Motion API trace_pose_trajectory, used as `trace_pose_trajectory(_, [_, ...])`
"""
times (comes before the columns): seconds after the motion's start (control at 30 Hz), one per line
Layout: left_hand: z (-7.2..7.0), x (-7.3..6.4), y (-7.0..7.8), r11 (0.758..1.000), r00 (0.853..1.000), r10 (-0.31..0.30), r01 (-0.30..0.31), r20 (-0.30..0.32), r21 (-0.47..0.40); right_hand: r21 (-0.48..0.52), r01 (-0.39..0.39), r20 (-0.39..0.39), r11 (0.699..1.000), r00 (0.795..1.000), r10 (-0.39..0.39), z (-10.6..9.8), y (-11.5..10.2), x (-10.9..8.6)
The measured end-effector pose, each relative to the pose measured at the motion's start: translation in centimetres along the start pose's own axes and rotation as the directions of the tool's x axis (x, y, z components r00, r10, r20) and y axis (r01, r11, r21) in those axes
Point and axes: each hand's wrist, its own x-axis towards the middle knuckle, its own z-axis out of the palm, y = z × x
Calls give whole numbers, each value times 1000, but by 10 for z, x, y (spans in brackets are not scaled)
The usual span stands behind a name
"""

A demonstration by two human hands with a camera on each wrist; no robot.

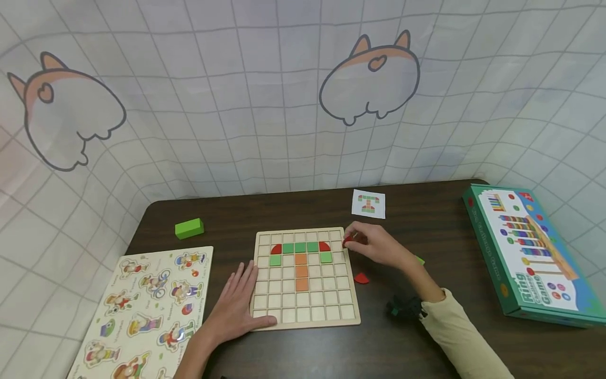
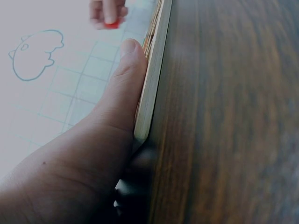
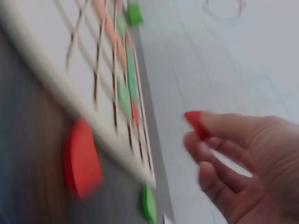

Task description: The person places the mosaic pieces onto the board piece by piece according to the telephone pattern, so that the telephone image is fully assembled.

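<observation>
A wooden grid board (image 1: pixel 279 317) lies on the dark table, with green, orange and red tiles set in its cells. Along its left edge rests my left hand (image 1: pixel 236 302), fingers extended and thumb on the near rim; the left wrist view shows that thumb (image 2: pixel 124 77) against the board's edge. My right hand (image 1: pixel 379 243) pinches a small red tile (image 3: pixel 198 123) between thumb and fingers, just above the board's far right corner. Another red tile (image 1: pixel 361 278), rounded on one side, lies on the table right of the board. A green tile (image 1: pixel 420 260) is partly hidden behind the right forearm.
A small card (image 1: pixel 368 204) printed with a coloured tile pattern lies behind the board. Left are a green block (image 1: pixel 189 228) and a picture puzzle board (image 1: pixel 156 305). At right lies a green game box (image 1: pixel 535 258). A dark object (image 1: pixel 404 307) sits by the right wrist.
</observation>
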Motion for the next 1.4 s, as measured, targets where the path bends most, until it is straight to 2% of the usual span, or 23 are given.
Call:
trace_pose_trajectory(0.13, [-1,1,0,1000,1000,-6,6,10,-6,77,48,13,996,999,-49,20,-28,10])
trace_pose_trajectory(0.37, [-1,1,-2,1000,999,-19,20,36,-8,115,87,142,990,984,-103,63,-64,29])
trace_pose_trajectory(0.5, [-1,1,-2,1000,999,-20,20,46,-10,16,128,227,992,965,-128,79,-76,36])
trace_pose_trajectory(0.6, [-1,0,-2,1000,999,-17,17,44,-8,-83,168,295,982,946,-137,88,-81,40])
trace_pose_trajectory(0.77, [-2,0,-1,1000,1000,-10,10,28,-9,-149,168,343,975,933,-108,95,-86,42])
trace_pose_trajectory(0.93, [-2,0,-1,1000,999,-14,15,36,-10,-154,162,354,975,930,-98,95,-86,43])
trace_pose_trajectory(1.2, [-2,0,-1,1000,999,-12,12,31,-6,-208,197,345,958,931,-117,93,-86,42])
trace_pose_trajectory(1.4, [-1,0,-1,1000,999,-13,13,33,-8,-272,198,327,942,939,-103,94,-88,42])
